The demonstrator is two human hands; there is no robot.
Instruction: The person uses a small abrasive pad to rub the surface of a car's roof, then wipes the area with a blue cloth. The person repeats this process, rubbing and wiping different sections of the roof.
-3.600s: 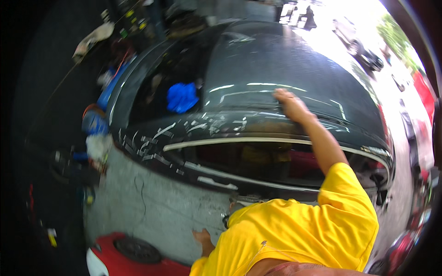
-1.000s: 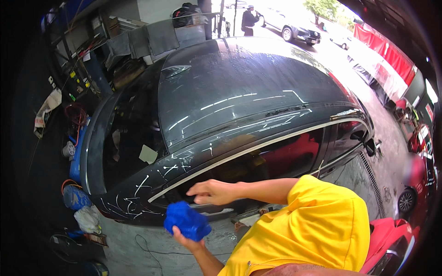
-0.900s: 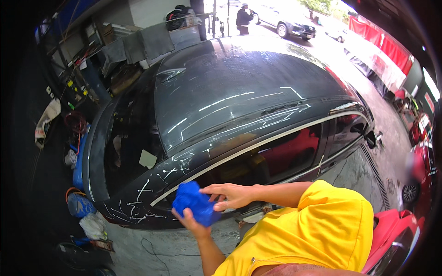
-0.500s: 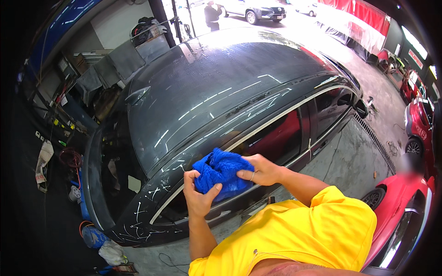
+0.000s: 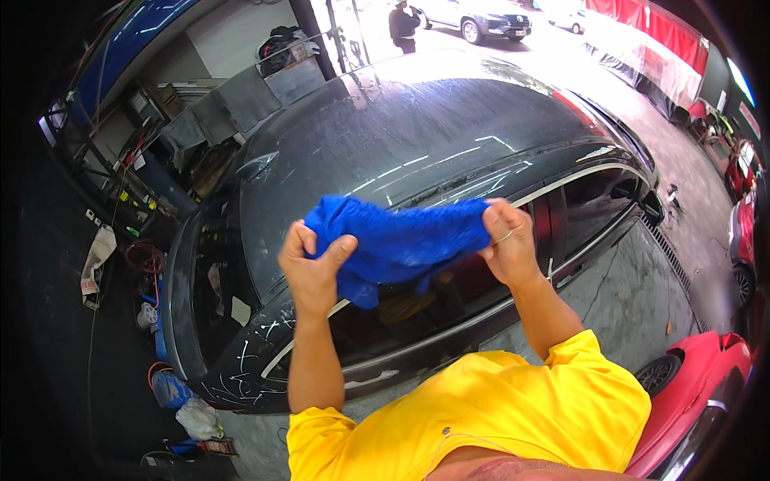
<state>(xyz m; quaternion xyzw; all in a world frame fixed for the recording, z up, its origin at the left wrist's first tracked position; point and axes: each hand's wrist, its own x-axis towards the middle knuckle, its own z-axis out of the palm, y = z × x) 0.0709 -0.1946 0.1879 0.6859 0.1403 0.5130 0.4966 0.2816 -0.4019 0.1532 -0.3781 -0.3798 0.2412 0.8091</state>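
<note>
Far left of your left fingers, and lower: a blue tub [image 5: 168,390], a pale plastic bag [image 5: 198,420] just beside it. Both well apart from the work.

Closer, below and left of those fingers: white streaks [image 5: 243,369] on the rear side of the dark car [image 5: 345,136]. Reflections or something on the paint; cannot tell.

Your left fingers [image 5: 300,239]: curled round one end of the cloth, thumb laid along it. Looks firm but bunched. A flatter pinch nearer the corner would likely leave less fabric wadded in your palm.

Blue cloth [image 5: 405,234]: strung between your two sets of fingers, raised in front of the car's side window [image 5: 433,317]. Appears to be in the air, apart from the glass. Top edge dips slightly mid-span; the deepest fold hangs just right of your left fingers. To spread it well, draw outward evenly, grips level; a light shake should help loosen that fold.

Your right fingers [image 5: 504,215]: pinching the other end near its upper corner, a neater hold than the left. Thin ring [image 5: 503,237] on one finger; it could catch the fluffy pile, so keep the fabric out at the tips.

Right of those fingers: a floor drain grate [image 5: 672,256]; lower right, a red car [image 5: 696,369]. Both well apart from your reach.
</note>
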